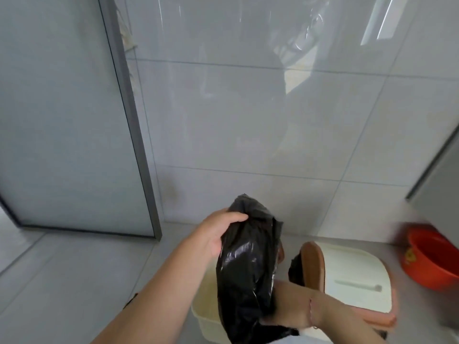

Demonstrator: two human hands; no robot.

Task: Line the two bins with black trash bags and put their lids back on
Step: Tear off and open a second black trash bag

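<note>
A crumpled black trash bag (248, 264) hangs over an open cream bin (205, 316) on the floor. My left hand (218, 232) grips the bag's top edge. My right hand (290, 306) reaches into the bag from the right; its fingers are hidden by the plastic, and a bracelet shows at the wrist. Right of this stands a second bin under a cream lid (352, 276) with a pinkish rim. A brown ring-shaped lid part (313, 264) leans upright against it, with a bit of black bag beside it.
A red plastic basin (432, 259) sits on the floor at the far right. A glass door with a grey frame (139, 145) stands at the left. Glossy grey wall tiles rise right behind the bins, and a grey panel edge (432, 170) juts in at the right.
</note>
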